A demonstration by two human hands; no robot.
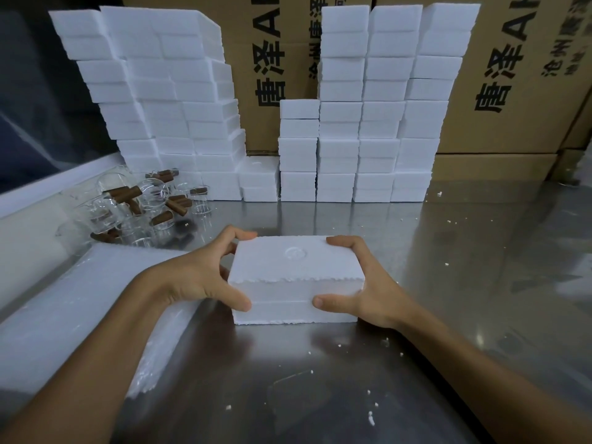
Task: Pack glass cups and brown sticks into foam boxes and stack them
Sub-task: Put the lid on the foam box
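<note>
Gripping a closed white foam box (296, 280) on the steel table (448, 251), my left hand (205, 277) and right hand (368, 293) clamp its ends.
Many white foam boxes (378, 123) already stand stacked behind; clear glass cups (128, 213) and brown sticks (125, 193) at far left look still unpacked.

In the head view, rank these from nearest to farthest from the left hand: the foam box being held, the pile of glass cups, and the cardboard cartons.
1. Foam box, gripped by the left hand.
2. Glass cups, behind the hand at left.
3. Cardboard cartons, at the back.
</note>
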